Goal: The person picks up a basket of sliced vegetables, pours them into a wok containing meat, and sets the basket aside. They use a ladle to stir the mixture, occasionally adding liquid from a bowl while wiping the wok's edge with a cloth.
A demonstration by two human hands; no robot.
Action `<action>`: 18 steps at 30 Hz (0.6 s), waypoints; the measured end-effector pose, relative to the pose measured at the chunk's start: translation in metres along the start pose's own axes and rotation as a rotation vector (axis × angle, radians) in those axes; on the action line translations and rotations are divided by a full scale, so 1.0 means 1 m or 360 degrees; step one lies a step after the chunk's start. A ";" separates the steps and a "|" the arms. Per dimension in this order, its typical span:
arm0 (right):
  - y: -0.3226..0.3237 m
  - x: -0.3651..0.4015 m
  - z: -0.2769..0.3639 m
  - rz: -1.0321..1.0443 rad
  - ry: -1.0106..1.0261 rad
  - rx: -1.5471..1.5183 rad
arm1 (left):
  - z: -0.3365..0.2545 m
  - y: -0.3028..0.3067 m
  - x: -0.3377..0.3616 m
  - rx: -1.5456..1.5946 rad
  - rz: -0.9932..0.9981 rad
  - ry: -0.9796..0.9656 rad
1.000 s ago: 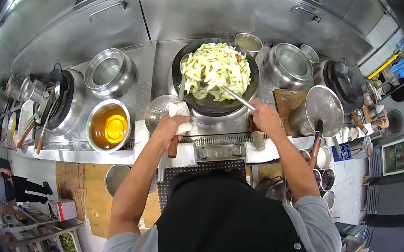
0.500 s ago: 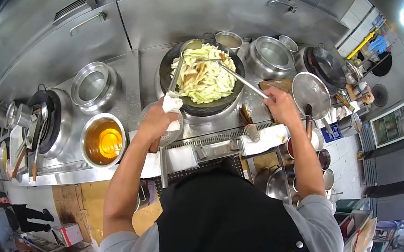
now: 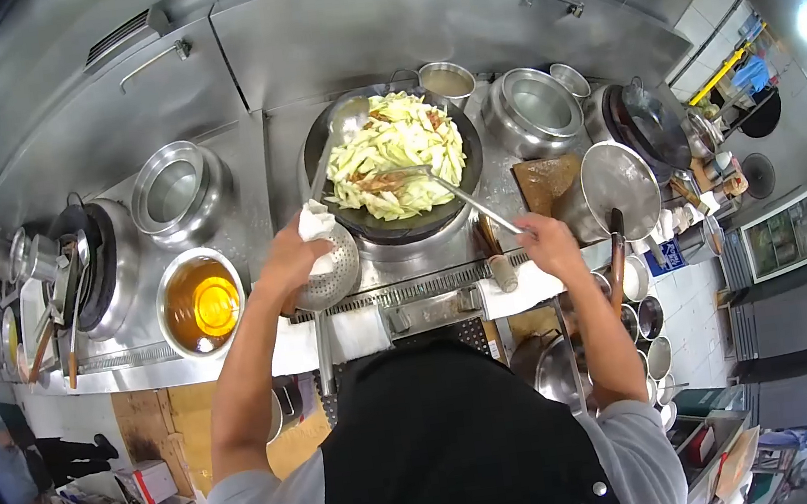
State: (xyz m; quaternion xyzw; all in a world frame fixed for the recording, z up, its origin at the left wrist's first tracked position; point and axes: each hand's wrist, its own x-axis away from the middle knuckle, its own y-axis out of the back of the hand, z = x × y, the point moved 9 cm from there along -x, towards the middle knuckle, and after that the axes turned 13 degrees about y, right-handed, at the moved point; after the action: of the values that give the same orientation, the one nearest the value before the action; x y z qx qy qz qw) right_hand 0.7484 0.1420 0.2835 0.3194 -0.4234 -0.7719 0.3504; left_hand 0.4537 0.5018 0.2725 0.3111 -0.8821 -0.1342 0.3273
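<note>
A dark wok (image 3: 473, 148) on the range holds a heap of pale green sliced vegetable (image 3: 401, 151) with some brown bits. My left hand (image 3: 292, 261) is closed round a white cloth (image 3: 317, 224) and the handle of a ladle (image 3: 347, 118), whose bowl lies at the wok's upper left. My right hand (image 3: 549, 242) is closed on a long metal utensil (image 3: 478, 202); its head rests among the slices near the middle. A perforated skimmer (image 3: 334, 279) lies just beside my left hand.
A bowl of orange liquid (image 3: 200, 303) stands left. Metal pots (image 3: 176, 191) (image 3: 536, 113) flank the wok. Right of my right hand are a strainer (image 3: 620, 187) and a brown board (image 3: 546, 184). A bamboo brush (image 3: 499, 270) lies at the front edge. Another person (image 3: 61, 459) stands far left.
The ladle's bowl has moved left and down, and my left hand has lowered slightly. My right hand has come left and down, with its utensil's head lower in the slices.
</note>
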 end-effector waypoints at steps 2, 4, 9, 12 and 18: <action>0.040 0.014 -0.010 0.0013 -0.0060 -0.0098 | 0.001 0.000 -0.014 -0.0042 -0.0036 -0.0022; 0.107 0.020 0.019 0.0179 -0.0213 0.0318 | -0.002 0.024 -0.048 -0.0397 -0.0447 -0.0329; 0.137 -0.005 0.009 0.0391 0.0089 0.0919 | -0.019 0.029 -0.089 -0.0773 -0.0416 -0.0192; 0.076 -0.035 -0.031 0.0454 0.0247 0.0735 | -0.017 0.004 -0.093 -0.0613 -0.0051 0.0122; -0.067 -0.094 -0.074 0.0224 0.0383 0.0200 | 0.027 -0.040 -0.104 -0.0003 0.0118 -0.0029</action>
State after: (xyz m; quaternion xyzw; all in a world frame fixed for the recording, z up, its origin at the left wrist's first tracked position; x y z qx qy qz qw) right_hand 0.8407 0.2135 0.2104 0.4005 -0.4471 -0.6735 0.4314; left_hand 0.5162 0.5383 0.1834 0.2768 -0.8959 -0.1256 0.3241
